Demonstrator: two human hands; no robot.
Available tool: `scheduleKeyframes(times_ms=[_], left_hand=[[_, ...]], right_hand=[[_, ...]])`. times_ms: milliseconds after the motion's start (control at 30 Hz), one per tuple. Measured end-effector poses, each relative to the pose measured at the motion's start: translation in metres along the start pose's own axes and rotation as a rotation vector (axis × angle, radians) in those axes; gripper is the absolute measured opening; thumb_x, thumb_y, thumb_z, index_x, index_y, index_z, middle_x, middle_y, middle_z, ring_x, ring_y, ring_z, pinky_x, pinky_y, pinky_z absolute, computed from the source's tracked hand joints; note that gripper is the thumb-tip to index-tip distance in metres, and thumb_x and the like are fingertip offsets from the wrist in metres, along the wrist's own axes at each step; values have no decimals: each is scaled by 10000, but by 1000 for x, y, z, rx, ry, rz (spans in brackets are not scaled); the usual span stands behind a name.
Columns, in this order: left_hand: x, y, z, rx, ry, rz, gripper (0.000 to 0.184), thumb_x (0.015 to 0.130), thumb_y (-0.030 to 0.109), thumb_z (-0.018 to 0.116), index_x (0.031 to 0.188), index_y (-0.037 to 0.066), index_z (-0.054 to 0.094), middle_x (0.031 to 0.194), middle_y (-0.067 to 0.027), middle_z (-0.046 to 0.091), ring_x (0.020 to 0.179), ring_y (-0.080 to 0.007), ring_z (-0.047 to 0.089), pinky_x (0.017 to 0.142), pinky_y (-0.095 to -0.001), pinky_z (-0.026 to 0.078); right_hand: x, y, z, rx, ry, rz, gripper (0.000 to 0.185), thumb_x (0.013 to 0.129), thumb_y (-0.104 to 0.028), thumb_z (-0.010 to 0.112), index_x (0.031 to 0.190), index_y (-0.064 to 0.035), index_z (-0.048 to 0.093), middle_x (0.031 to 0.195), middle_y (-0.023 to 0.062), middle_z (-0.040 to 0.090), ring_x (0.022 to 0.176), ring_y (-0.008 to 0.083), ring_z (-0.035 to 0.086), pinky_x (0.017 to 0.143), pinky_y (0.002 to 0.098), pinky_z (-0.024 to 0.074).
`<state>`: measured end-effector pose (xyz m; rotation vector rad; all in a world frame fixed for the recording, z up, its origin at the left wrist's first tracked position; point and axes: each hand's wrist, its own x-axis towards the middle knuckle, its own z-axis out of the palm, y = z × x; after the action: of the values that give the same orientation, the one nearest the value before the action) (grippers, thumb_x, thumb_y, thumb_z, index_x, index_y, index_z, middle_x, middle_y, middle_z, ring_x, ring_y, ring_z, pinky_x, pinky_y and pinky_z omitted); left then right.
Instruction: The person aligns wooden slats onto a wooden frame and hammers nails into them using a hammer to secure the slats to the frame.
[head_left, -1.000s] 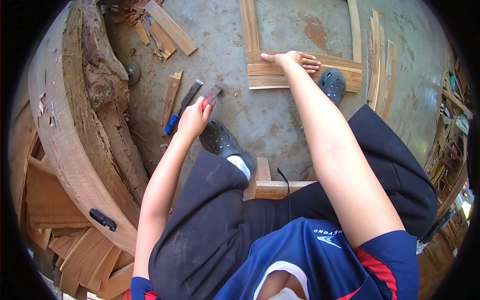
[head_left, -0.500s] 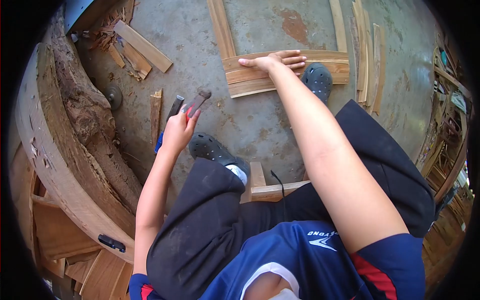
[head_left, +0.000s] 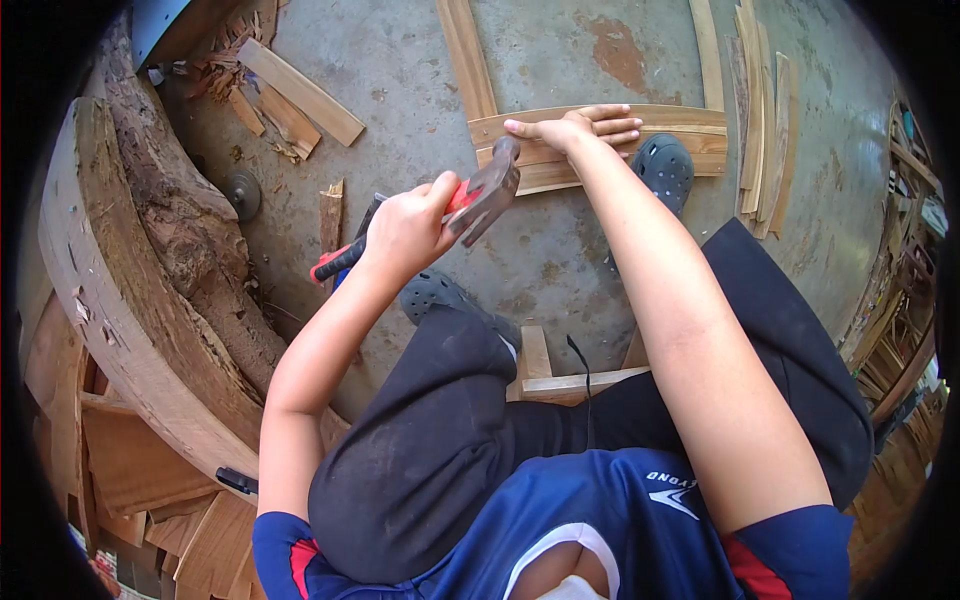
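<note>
Brown wooden frame with slightly curved slats [head_left: 705,142] lies on grey concrete [head_left: 405,120] at 1 o'clock, under the open, palm-down right hand [head_left: 590,133]. At 11 o'clock the left hand [head_left: 405,230] grips a red-and-black-handled claw hammer [head_left: 488,192]; thin, pale wooden strips [head_left: 750,130] lie at 2 o'clock.

Navy shirt [head_left: 600,500] with red side panels, white collar and chest lettering; black trousers [head_left: 420,440]; dark perforated clogs [head_left: 664,168].

A rough log [head_left: 190,225] lies near wood scraps [head_left: 303,92].
</note>
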<state>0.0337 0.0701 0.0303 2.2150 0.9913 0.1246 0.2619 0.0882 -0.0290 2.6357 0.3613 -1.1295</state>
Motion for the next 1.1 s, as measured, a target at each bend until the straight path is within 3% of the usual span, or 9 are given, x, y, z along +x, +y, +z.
scheduleKeyframes(times_ms=[233,567,633,700,867,1100], left_hand=[[9,-6,-3,111,-53,-99,228,847,263,598,907,76,483,681,-167,603,627,-369,615,543,-454,496],[-1,-2,-11,-9,1,111,239,823,266,636,882,89,486,687,-129,580,646,-347,616,523,-429,476],[7,-13,-1,-7,8,101,237,831,266,625,892,87,480,687,-145,588,646,-357,614,524,-440,476],[15,-23,8,80,-55,-67,239,839,268,612,902,84,473,676,-163,593,630,-370,608,523,-456,473],[11,-8,2,81,-91,-27,195,838,223,587,904,79,471,656,-167,595,613,-370,612,533,-466,489],[1,21,-21,-44,-37,163,268,843,299,635,870,83,478,653,-139,582,590,-338,613,506,-421,487]], right_hand=[[-1,-3,-2,-13,-16,27,1627,413,-583,885,1388,24,-267,1474,276,-248,1374,371,-258,1133,519,-46],[10,0,10,19,32,23,1622,422,-585,882,1386,23,-272,1468,283,-256,1368,372,-269,1130,525,-48],[5,0,4,4,8,12,1619,425,-585,881,1386,24,-271,1466,288,-254,1367,376,-268,1129,529,-51],[1,0,2,-2,-2,2,1618,427,-585,880,1386,25,-271,1465,291,-253,1367,378,-267,1128,530,-52],[0,0,0,-17,-2,-10,1617,426,-596,875,1387,31,-265,1461,303,-248,1367,391,-256,1123,546,-50],[17,2,23,-6,105,-7,1626,425,-629,857,1375,38,-282,1456,313,-249,1361,411,-257,1117,565,-40]])
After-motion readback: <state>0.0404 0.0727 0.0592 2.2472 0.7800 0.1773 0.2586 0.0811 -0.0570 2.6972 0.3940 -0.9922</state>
